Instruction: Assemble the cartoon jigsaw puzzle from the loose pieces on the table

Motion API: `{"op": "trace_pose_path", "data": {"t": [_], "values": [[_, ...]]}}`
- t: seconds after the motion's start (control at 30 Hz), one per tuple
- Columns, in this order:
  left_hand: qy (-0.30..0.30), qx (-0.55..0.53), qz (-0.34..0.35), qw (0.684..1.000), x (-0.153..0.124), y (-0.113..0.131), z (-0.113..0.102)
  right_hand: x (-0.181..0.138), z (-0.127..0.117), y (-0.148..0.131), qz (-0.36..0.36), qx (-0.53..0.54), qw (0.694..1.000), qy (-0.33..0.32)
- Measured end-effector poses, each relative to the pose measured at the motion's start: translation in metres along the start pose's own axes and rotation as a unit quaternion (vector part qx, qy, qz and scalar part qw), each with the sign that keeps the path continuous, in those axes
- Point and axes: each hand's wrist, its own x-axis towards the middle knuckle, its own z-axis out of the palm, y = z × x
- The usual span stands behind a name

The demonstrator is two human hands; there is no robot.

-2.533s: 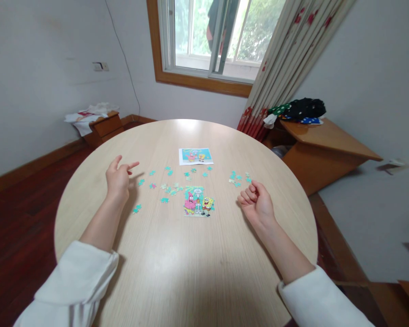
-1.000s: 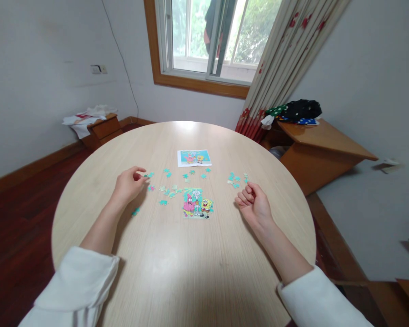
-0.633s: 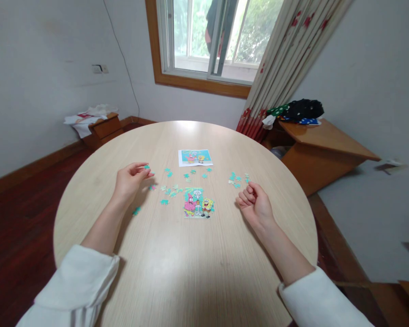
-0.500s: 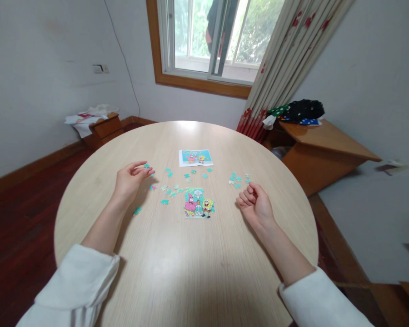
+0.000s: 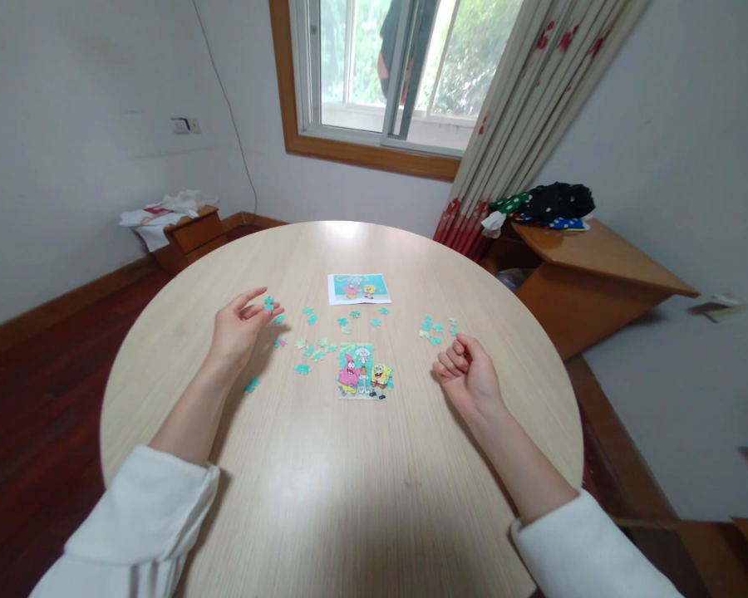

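My left hand is raised a little above the round wooden table, pinching a small teal puzzle piece at its fingertips. My right hand rests on the table in a loose fist; nothing shows in it. Between the hands lies a partly joined cartoon puzzle. Several loose teal pieces are scattered to its left and behind it, one piece sits by my left wrist, and a small cluster of pieces lies just beyond my right hand. A printed reference picture lies farther back.
A low wooden cabinet with dark clothes on it stands to the right. A small wooden stand with papers is at the back left. Behind the table are a window and a curtain.
My left hand reached in to the scattered pieces, closed on a teal piece and lifted it slightly. My right hand has stayed still.
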Motion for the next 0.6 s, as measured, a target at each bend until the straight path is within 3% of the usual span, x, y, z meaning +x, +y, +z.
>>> {"op": "trace_pose_path", "data": {"t": [0.6], "values": [[-0.057, 0.044, -0.008, 0.997, 0.0031, -0.0065, -0.0061, 0.0043, -0.0058, 0.0018, -0.001, -0.007, 1.000, -0.013]]}}
